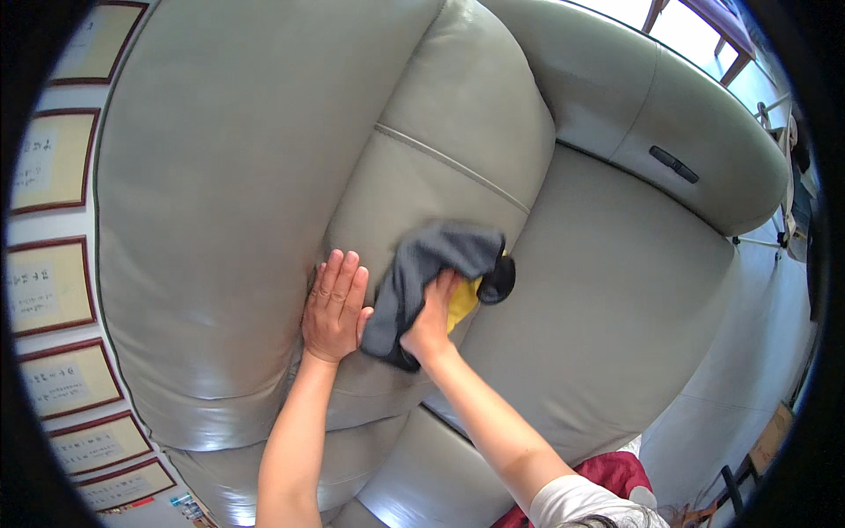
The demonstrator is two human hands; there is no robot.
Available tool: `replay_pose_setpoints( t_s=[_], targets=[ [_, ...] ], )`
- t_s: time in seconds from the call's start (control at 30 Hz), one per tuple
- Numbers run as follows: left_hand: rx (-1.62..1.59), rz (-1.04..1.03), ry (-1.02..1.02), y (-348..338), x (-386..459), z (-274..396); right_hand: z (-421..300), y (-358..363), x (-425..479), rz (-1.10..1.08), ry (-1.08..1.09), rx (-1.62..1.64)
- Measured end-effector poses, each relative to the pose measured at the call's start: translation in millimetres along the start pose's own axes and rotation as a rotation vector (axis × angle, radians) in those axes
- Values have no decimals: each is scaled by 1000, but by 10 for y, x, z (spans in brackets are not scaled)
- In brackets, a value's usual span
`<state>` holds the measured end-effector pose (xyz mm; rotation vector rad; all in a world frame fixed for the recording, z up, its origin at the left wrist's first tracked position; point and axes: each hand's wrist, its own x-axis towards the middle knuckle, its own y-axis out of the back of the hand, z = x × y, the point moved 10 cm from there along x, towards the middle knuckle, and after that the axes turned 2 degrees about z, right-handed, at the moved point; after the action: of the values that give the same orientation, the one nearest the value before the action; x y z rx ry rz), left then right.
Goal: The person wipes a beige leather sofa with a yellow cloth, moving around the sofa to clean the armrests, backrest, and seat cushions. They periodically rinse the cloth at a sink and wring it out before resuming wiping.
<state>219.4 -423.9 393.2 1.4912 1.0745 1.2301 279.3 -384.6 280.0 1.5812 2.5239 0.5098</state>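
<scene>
A dark grey cloth (455,247) with a yellow underside lies bunched on the backrest cushion (455,165) of a grey leather sofa. My right hand (436,317) grips it, fingers tucked into its folds and partly hidden. Just left of the cloth, my left hand (335,310) presses flat against the backrest, holding nothing. Its fingers point up the picture and its thumb stands slightly apart, close to the cloth's edge. To the right spreads the sofa's seat cushion (614,284).
The sofa's armrest (700,125) curves along the upper right, with a black handle-like fitting (673,164) on its inner side. Several framed sheets with writing (49,284) line the wall at left. A cardboard box (771,432) stands on the pale floor (733,356) at lower right.
</scene>
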Motion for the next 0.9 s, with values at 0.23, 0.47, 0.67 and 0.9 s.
replay_pose_setpoints(
  t_s=[0.23,0.47,0.67,0.9],
  targets=[
    [108,-68,11,-115,-124,-11,-234,958,2402,425,119,-320],
    [186,-10,50,-119,-270,-103,-25,814,2939,89,248,-658],
    [213,-29,35,-148,-99,-93,5,1270,1333,205,203,430],
    [284,-107,7,-179,-222,-89,102,946,932,-35,228,225]
  ],
)
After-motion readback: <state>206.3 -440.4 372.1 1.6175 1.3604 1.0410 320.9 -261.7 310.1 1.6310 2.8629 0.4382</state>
